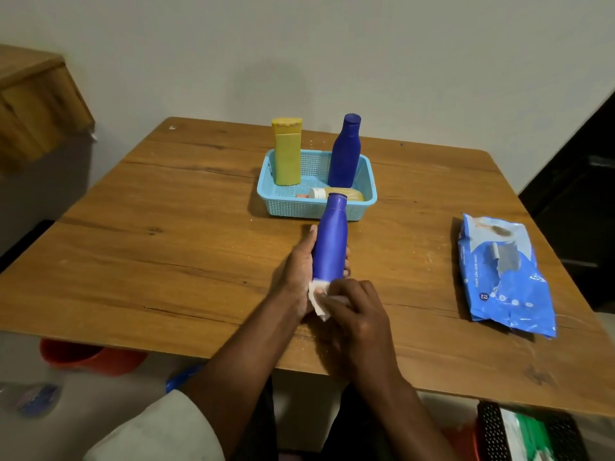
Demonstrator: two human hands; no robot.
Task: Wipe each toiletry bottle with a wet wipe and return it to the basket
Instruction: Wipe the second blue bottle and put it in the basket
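The left hand [299, 267] has its grip round a blue bottle [330, 241], fingers curled behind the body and thumb lying along its left side. The bottle is held above the worktop [166, 234], tilted with its cap pointing away toward the basket. The right hand [357, 311] pinches a white wet wipe [317, 299] in curled fingers and presses it against the bottle's base, where a crumpled fold of the wipe sticks out between the two hands.

Just beyond the bottle's cap sits a light blue mesh basket [286, 206]. Inside it a yellow bottle [287, 151] stands upright at the back left, a dark blue bottle [345, 151] stands upright toward the right, and a pale yellow bottle with a white cap [336, 193] lies on its side along the front wall.

Well off to the right on the worktop lies a blue pack of wet wipes [502, 277], flat, its flap peeled partly up.

Under the near left edge of the worktop an orange tub [90, 357] shows on the floor. A wooden cabinet [36, 104] stands at the far left against the pale wall.
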